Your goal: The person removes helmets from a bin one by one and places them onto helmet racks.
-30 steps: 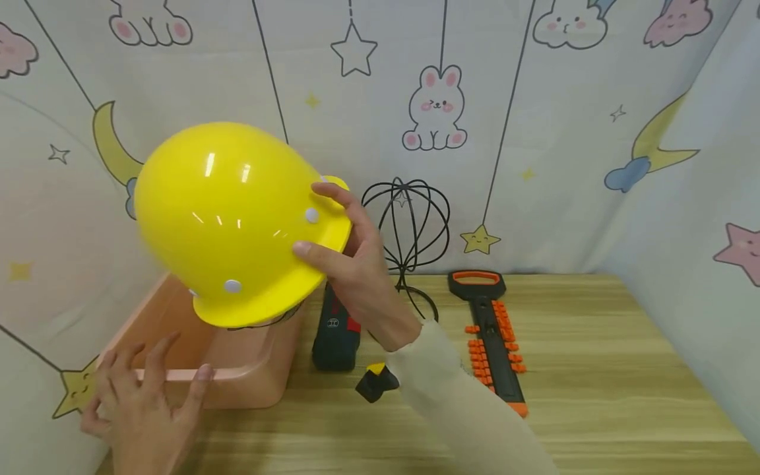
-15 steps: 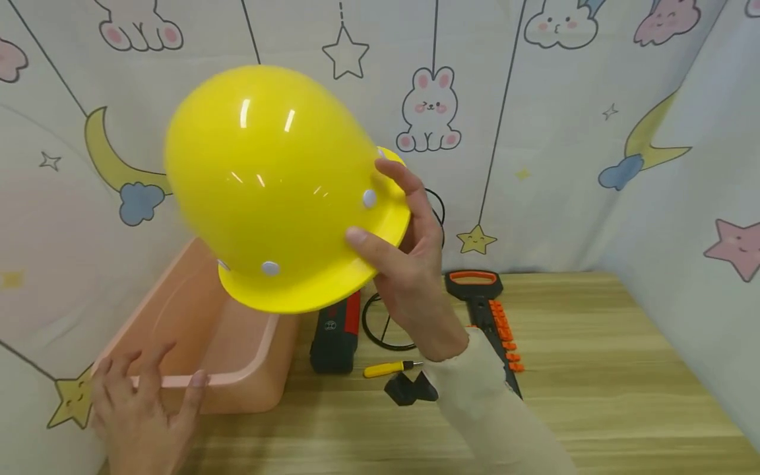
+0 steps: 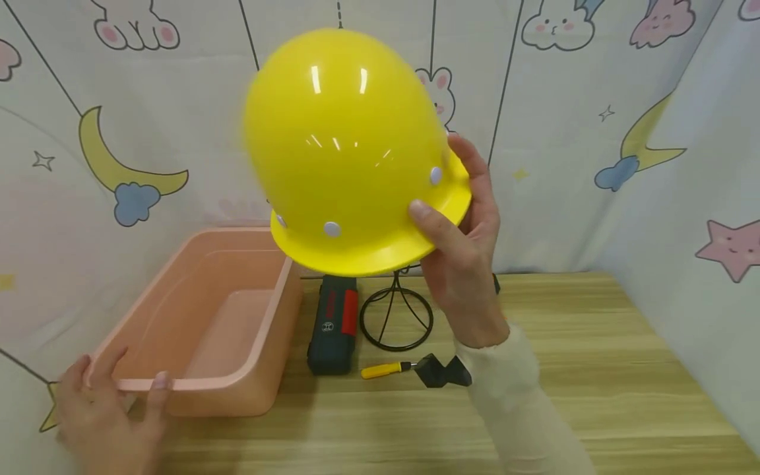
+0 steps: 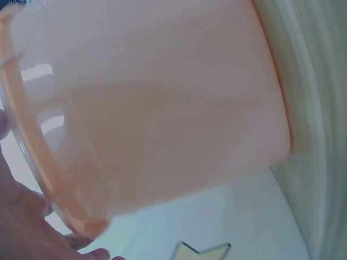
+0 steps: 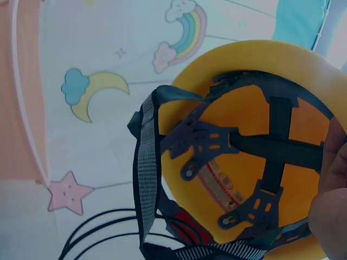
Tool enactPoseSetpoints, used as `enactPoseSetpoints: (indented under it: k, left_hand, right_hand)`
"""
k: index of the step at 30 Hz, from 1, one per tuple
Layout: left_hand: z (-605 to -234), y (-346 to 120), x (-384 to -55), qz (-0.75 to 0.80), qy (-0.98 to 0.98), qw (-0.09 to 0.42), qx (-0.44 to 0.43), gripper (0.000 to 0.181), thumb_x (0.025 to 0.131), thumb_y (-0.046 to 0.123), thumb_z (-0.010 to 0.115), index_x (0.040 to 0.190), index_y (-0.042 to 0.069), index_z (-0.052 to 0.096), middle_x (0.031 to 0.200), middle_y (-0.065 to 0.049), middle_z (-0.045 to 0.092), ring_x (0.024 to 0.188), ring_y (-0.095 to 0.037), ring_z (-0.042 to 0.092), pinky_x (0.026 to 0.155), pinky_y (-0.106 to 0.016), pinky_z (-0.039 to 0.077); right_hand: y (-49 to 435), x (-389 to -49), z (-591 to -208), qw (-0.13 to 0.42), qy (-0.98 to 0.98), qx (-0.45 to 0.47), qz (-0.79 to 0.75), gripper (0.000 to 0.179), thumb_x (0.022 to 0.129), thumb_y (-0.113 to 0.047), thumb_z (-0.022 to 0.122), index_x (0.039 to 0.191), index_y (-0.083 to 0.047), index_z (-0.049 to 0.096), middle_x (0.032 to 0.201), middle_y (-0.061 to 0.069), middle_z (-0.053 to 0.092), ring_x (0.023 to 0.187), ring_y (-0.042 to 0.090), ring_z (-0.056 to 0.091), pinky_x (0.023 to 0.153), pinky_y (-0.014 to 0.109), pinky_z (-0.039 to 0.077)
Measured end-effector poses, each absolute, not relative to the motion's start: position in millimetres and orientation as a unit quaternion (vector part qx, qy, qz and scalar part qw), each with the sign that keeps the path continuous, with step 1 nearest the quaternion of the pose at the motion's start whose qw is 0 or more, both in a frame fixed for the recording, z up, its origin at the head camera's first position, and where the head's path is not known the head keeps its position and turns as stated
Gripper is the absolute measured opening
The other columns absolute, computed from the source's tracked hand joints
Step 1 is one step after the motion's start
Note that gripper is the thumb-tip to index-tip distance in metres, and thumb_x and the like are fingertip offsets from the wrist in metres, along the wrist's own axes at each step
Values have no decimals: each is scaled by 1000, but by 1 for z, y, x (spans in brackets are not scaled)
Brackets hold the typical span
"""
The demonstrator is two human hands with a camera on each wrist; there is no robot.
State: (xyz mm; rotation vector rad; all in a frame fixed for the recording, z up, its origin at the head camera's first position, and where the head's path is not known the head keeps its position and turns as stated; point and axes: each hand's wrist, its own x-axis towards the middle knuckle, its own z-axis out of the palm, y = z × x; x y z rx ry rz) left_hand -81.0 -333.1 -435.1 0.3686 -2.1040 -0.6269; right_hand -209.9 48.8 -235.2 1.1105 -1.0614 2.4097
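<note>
Tub (image 3: pixel 252 392) left of case (image 3: pixel 331 336)

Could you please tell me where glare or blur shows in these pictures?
Head view: streaks of glare on the yellow helmet, whose left edge is blurred; left wrist view: white highlights on the peach bin; right wrist view: the dark strap looks fairly sharp.

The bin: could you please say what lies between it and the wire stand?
A dark case lies between bin and stand in the head view.

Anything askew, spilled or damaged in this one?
Nothing stands out: no spill or damage shows. The helmet is tilted, but the right hand holds it in the air, so that seems ordinary.
</note>
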Motion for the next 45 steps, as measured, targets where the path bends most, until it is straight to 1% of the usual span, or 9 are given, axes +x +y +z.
enactPoseSetpoints:
  k: [5,8,11,14,26,34,37,42,45]
  left_hand:
    - [-435,-339,-76,-316,-835,398,209,80,98,47,59,166,11,36,163,-37,36,148,-63,35,127,-73,23]
    - [-435,-341,-76,-357,-832,347,243,82,101,39,59,171,19,23,168,-31,35,145,-59,40,132,-52,27]
    - [-435,-342,-76,-393,-825,306,267,83,103,38,59,172,32,14,174,-24,33,144,-54,44,126,-24,27]
    - [-436,-343,-76,-416,-816,288,280,85,104,39,60,170,43,7,174,-22,34,143,-51,47,118,-12,24]
    - [-435,-342,-77,-436,-810,264,292,86,105,41,57,169,45,0,175,-26,30,147,-52,44,128,-23,24]
    - [-439,-344,-78,-438,-809,279,275,86,104,37,59,169,45,3,173,-27,33,149,-51,45,125,-17,26]
    - [-441,-345,-78,-438,-808,284,274,85,104,37,60,169,46,5,172,-27,36,149,-42,46,121,-14,28]
    - [-446,-346,-78,-439,-802,297,273,83,104,37,61,168,46,9,170,-26,39,142,-2,46,115,-8,31]
    - [-445,-346,-79,-446,-798,296,277,83,104,37,61,168,47,9,171,-25,38,144,-5,47,117,-10,32]
  right_hand:
    - [59,-219,-237,158,-358,382,838,64,90,8,52,150,-13,46,143,15,52,124,30,62,102,41,63]
    - [64,-224,-239,167,-352,375,841,64,91,9,52,150,-13,47,143,15,52,125,32,61,102,42,62]
    - [67,-230,-243,169,-346,371,845,64,91,10,51,150,-14,47,144,15,52,127,32,59,102,42,62]
    - [68,-234,-249,166,-334,370,851,64,91,11,51,150,-15,47,144,15,52,126,32,59,102,41,63]
    - [76,-241,-286,124,-280,357,882,58,98,14,52,147,-17,45,148,12,50,129,30,58,106,40,60]
    - [77,-238,-319,91,-249,321,909,56,100,13,56,142,-22,46,148,7,50,130,27,59,107,39,60]
    - [76,-233,-328,82,-253,297,917,56,101,13,54,142,-26,46,148,6,50,130,26,59,105,38,61]
    - [71,-226,-340,77,-279,273,917,59,102,15,46,141,-30,44,150,4,48,131,24,58,105,37,60]
    - [68,-224,-348,74,-285,265,918,61,101,17,43,140,-30,44,150,4,48,131,23,58,106,36,59]
